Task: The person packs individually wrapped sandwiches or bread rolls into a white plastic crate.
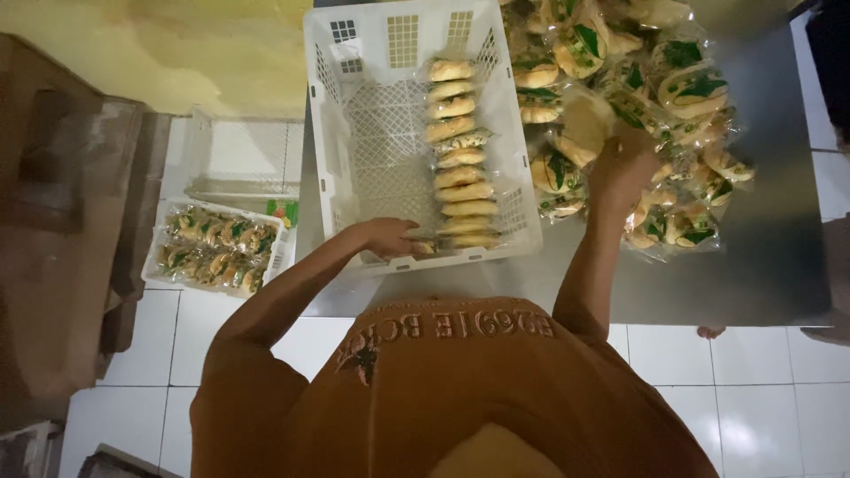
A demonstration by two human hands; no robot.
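— So where does the packing stand?

— Partway, I'd judge. The white crate (372, 142) sits on the steel counter (761, 257) with one row of wrapped pastries (460, 155) standing on edge along its right side; the rest of its floor is bare.

— And the hands?

— The left hand (390, 237) is down at the near end of that row, fingers curled against the last packet (423, 248) by the crate's front wall. Its grip looks closed on that packet, seating it. The right hand (620, 164) is out over the heap of wrapped pastries (655, 97) just beside the crate, resting among the packets; whether its grip is closed on one I cannot tell, since the wrappers hide the fingers.

— What does the next move ask for?

— Probably lifting a packet clear of the heap without dragging its neighbours, then standing it upright to start a second row beside the first.

— Anything else around?

— A smaller crate of packets (217, 248) lies on the tiled floor (770, 416) to the left, well apart.
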